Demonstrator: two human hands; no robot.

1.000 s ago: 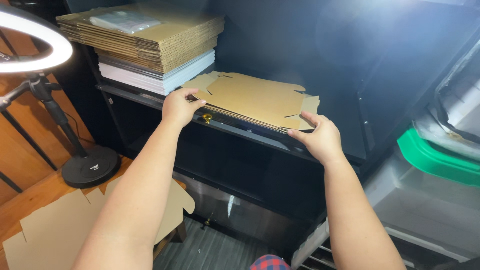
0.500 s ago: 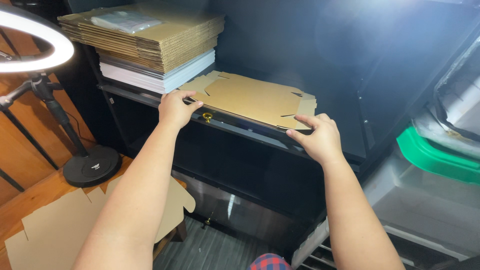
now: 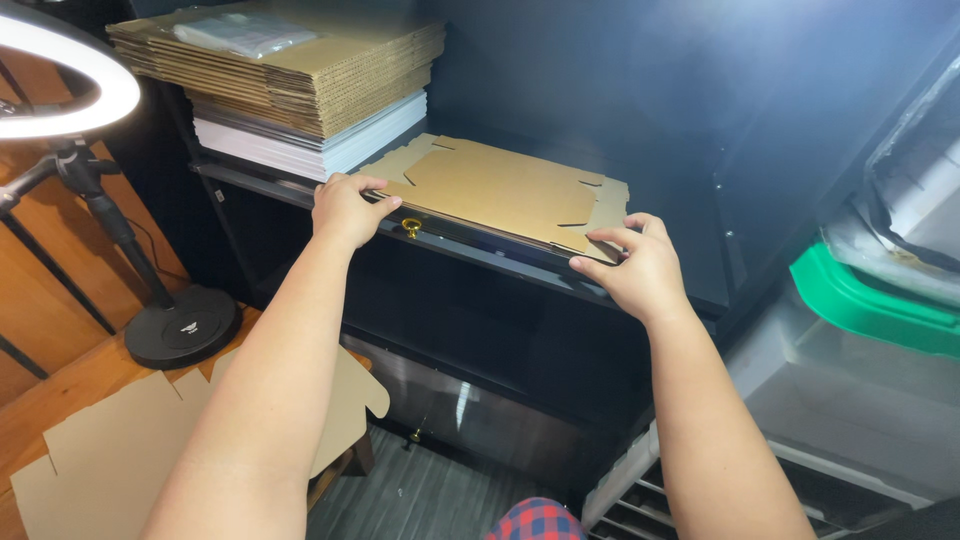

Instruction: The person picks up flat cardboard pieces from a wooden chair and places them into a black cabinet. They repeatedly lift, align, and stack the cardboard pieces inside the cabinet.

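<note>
A flat, unfolded cardboard box blank (image 3: 505, 190) lies on a dark shelf (image 3: 480, 248). My left hand (image 3: 345, 208) grips the blank's near left edge, fingers curled over it. On the near right corner, my right hand (image 3: 635, 268) rests with fingertips spread on the cardboard. Both arms reach up from below.
A tall stack of flat cardboard sheets (image 3: 290, 60) on white sheets (image 3: 330, 140) sits at the shelf's left. A ring light on a stand (image 3: 75, 110) is at left. Another cardboard blank (image 3: 130, 450) lies on the wooden surface below. A clear bin with green lid (image 3: 870, 300) stands right.
The cardboard blank has slid slightly deeper onto the shelf. My right hand has shifted from gripping the corner to pressing fingertips on it.
</note>
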